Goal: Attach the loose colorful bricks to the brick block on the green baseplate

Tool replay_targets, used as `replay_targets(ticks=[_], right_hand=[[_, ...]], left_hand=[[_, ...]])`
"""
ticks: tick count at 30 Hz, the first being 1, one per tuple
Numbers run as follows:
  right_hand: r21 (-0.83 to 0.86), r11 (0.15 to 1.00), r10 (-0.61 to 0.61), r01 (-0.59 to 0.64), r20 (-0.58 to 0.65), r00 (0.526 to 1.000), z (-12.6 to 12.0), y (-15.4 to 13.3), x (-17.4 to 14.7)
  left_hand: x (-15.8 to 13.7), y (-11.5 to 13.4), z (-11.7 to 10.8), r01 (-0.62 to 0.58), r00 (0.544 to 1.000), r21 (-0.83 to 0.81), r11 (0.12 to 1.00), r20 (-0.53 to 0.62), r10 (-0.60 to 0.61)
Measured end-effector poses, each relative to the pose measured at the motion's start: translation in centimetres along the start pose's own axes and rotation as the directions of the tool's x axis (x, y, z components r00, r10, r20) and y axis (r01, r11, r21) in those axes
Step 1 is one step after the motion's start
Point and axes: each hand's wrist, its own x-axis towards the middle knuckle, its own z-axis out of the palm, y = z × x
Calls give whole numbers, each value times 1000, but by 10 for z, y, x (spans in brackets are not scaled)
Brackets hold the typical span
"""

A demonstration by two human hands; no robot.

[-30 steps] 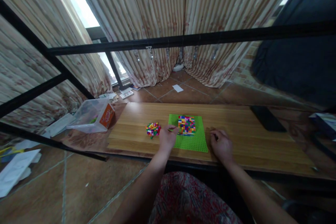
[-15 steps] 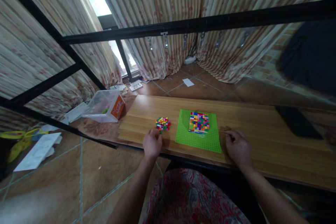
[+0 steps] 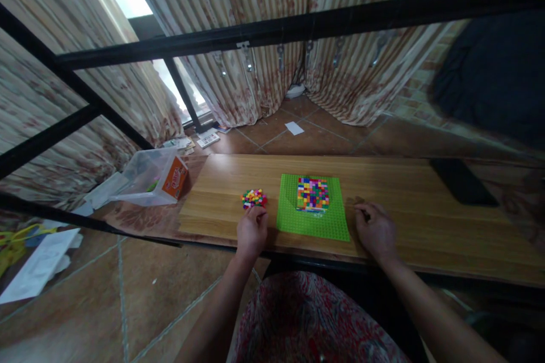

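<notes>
A green studded baseplate [image 3: 313, 227] lies flat on the wooden table. On its upper middle sits a tight block of multicoloured toy bricks [image 3: 313, 194]. Left of the plate is a small heap of loose coloured bricks [image 3: 254, 198]. My left hand [image 3: 252, 232] is at the near side of this heap, thumb and fingers pinched together; whatever is between them is too small to tell. On the table just right of the baseplate rests my right hand [image 3: 377, 232], its fingers curled in towards the thumb. Its fingertips show too poorly to tell what they hold, if anything.
A clear plastic box [image 3: 147, 190] with an orange label stands beyond the table's left end, some green inside. A flat black object [image 3: 463, 182] lies at the table's right. Black metal bars [image 3: 272, 31] cross in front of the curtains. Papers [image 3: 40, 266] lie at lower left.
My left hand has drawn slightly right along the heap's near side, its fingertips now closed in a pinch. My right hand keeps its place beside the plate. The whole view has shifted slightly.
</notes>
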Motion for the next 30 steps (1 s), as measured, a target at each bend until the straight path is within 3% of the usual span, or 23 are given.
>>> replay_targets(ticks=[4,7,13,20,30], right_hand=[[4,1000,20,-20,3,1000,0,-2,1],[11,1000,23,-23,4,1000,-1,-4,1],[24,999,34,-35,9,999,-2,-7,2],[48,998,37,-37,-3,999,-2,-9,3],[44,998,54,-55,20,998,-2,-8,3]], left_hand=[[8,23,15,-108,994,-247,963,8,113],[16,43,25,-120,992,-311,943,2,127],[26,70,35,-180,979,-220,959,56,197],[34,70,42,-247,967,-122,961,32,253],[42,75,44,-112,990,-167,980,62,124]])
